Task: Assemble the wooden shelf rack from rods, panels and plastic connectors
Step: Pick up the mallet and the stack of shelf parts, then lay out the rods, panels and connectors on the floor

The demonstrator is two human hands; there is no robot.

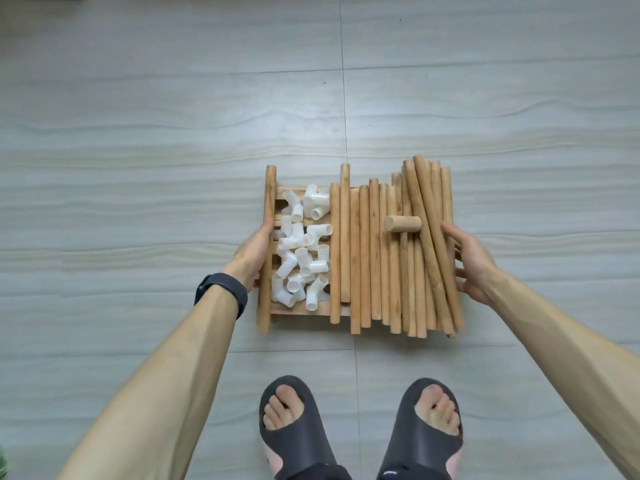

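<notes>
Left hand (pixel 254 252) at panel (pixel 291 310) left edge, fingers hidden, grip unclear; right hand (pixel 472 268) splayed against rods (pixel 374 254). Loose load, connectors (pixel 301 258) likely roll: we'd lift panel level, from beneath.

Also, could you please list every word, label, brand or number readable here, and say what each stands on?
None: no text is readable.
The wooden rods, white plastic connectors, slatted panel, dark wristband and slippers show no lettering.
A pale mark at the picture's bottom edge, by the right slipper, is too blurred to read.
</notes>
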